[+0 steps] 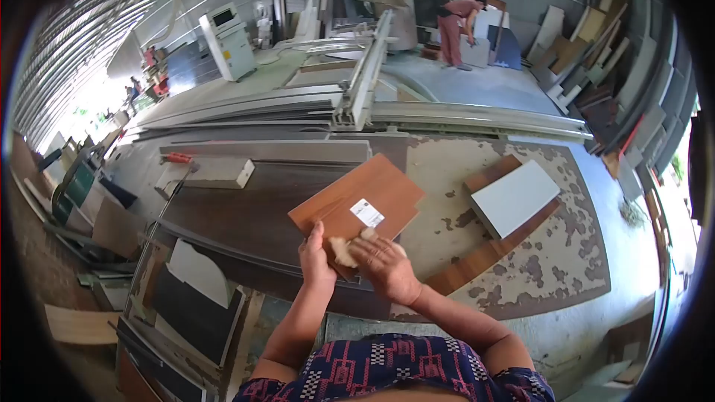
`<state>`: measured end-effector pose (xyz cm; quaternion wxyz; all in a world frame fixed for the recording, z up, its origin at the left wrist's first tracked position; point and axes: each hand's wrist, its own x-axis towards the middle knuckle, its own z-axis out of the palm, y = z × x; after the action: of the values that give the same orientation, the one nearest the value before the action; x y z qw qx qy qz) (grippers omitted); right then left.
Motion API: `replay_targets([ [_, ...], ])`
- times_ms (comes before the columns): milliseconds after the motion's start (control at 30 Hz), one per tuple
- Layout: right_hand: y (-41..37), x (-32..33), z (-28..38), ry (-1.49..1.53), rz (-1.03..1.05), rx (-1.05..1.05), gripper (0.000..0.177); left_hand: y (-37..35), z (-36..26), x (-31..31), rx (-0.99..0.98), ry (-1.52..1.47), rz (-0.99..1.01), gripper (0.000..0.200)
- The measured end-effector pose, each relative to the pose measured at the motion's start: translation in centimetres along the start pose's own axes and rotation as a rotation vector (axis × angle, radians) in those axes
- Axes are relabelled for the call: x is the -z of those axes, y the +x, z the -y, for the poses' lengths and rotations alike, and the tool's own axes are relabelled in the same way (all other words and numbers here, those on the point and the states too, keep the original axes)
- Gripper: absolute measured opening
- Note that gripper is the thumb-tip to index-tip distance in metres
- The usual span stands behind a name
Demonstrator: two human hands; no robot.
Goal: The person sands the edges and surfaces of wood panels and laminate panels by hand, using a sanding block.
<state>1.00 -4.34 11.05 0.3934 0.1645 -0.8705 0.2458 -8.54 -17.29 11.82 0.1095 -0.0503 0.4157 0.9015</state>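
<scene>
A reddish-brown wood panel (350, 197) with a white label (366, 213) is held tilted above the worktable. My left hand (318, 257) grips its lower left edge, thumb up along the face. My right hand (386, 266) presses a crumpled cream cloth (342, 251) against the panel's lower part, below the label. The cloth bunches out between the fingers and past them to the left. Part of the panel's lower edge is hidden behind my right hand and the cloth.
Right of the panel, a white board (515, 197) lies on brown wood strips (465, 266). Dark boards (246, 205) and a red-handled tool (179, 158) are on the left. Metal rails (477, 115) cross behind. A person (453, 26) bends over boards at the back.
</scene>
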Motion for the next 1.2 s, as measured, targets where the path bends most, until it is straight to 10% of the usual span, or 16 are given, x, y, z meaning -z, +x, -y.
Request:
replay_targets([
  [233,-1.5,1.4,-10.1,-0.127,-0.183,-0.554,0.015,-1.1,0.6,0.8,-0.065,0.115,0.114,0.042],
  [567,2.8,-1.3,-3.6,-0.175,0.063,-0.005,0.041,-2.1,1.7,0.1,-0.072,0.161,0.145,0.036],
  [833,1.1,2.3,-15.6,-0.124,0.025,-0.762,0.016,-3.2,-0.6,1.8,-0.197,0.306,0.194,0.029],
  [900,0.1,3.0,-17.0,0.297,-0.094,-0.858,0.019,-3.1,-1.5,2.0,-0.218,0.310,0.192,0.029],
  [1067,1.0,3.9,-14.6,0.917,-0.244,-0.939,0.022,-1.8,-1.7,3.5,-0.109,0.270,0.236,0.046],
  [1200,-2.5,4.9,-12.2,0.545,-0.237,-0.725,0.016,-1.8,-2.6,1.5,-0.004,0.154,0.139,0.054],
])
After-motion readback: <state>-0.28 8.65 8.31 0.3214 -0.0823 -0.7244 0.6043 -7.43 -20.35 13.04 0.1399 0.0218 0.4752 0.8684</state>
